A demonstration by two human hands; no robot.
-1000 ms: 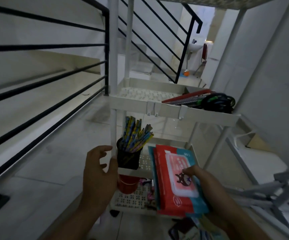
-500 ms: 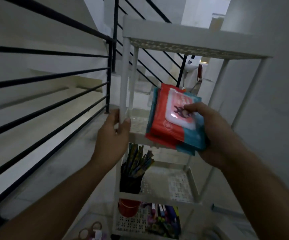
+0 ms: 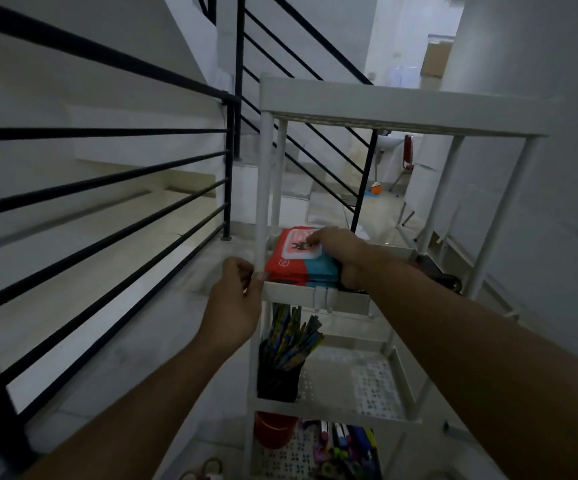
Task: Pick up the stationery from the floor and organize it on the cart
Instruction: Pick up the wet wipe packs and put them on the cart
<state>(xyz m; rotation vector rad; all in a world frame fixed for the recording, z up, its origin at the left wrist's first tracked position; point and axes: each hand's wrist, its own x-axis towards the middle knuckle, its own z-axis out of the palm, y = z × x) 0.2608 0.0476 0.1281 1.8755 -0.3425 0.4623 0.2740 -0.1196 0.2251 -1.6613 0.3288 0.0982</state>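
1. Since half a second back, the red and blue packs have come down from mid-air onto the cart's second shelf, left side, right behind the front rim.
2. Right hand is on them, thumb on the white flap on top and fingers wrapped round the near edge, so that grip is clenched on the stack, not let go yet.
3. Left hand is pinched around the cart's near-left post just where the second shelf meets it, looks like it's steadying the thing.
4. Progress so far, as far as I can see: black cup of pencils sits on the third shelf at the left, a red cup and a pile of markers are on the bottom shelf, and something dark is at the far right of the second shelf, can't tell what.
5. What's left: scissors are on the floor by the cart's near-left corner at the bottom of the view. Anything else down there is out of frame.
6. My guess is we're well past halfway, with the packs just needing a release.
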